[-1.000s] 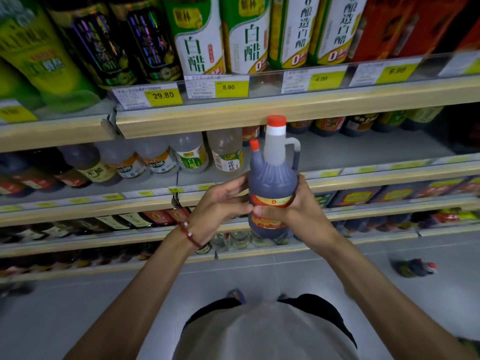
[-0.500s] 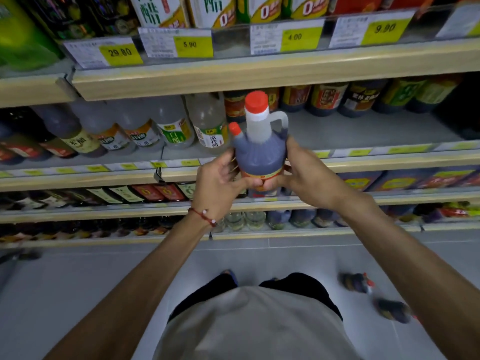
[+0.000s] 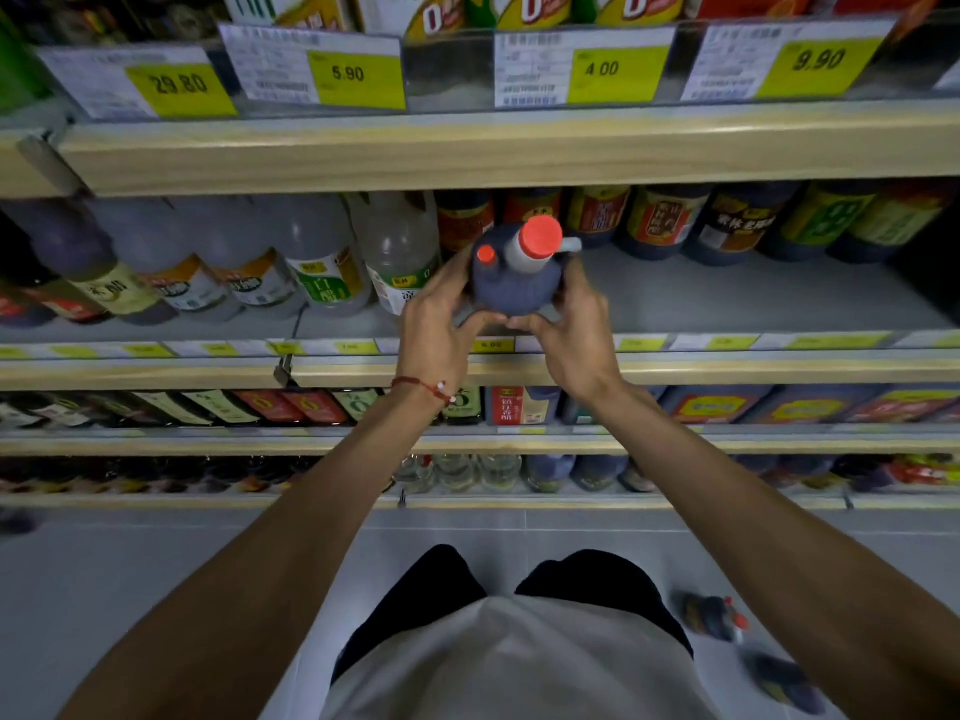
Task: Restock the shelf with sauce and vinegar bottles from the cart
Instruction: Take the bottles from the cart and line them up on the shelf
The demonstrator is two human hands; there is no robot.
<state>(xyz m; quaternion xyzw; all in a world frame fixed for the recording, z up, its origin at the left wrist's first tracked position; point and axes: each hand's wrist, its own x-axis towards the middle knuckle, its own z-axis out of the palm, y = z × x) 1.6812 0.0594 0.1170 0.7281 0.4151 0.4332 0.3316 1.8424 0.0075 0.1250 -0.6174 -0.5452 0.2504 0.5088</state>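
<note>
Item: dark jug [image 3: 519, 288], dark liquid right up to the shoulder. Judged heavy, with stiff plastic walls and a smooth, likely slick surface. It should not crush, but it would hit hard if dropped. Best hold: both palms low on the belly, or the loop handle [image 3: 570, 245] by the neck for one-handed carrying.

Orientation: long axis upright, red cap [image 3: 541, 236] on top, small spout cap to the left, handle pointing right.

Position: at the front of the second shelf [image 3: 727, 298], over its bare strip. Whether the base touches the board is hidden.

Left hand [image 3: 436, 330] and right hand [image 3: 571, 330] both wrap the belly, thumbs nearly meeting in front.

Neighbours: clear bottles [image 3: 395, 257] just beside on the left, dark bottles [image 3: 665, 220] behind.
</note>
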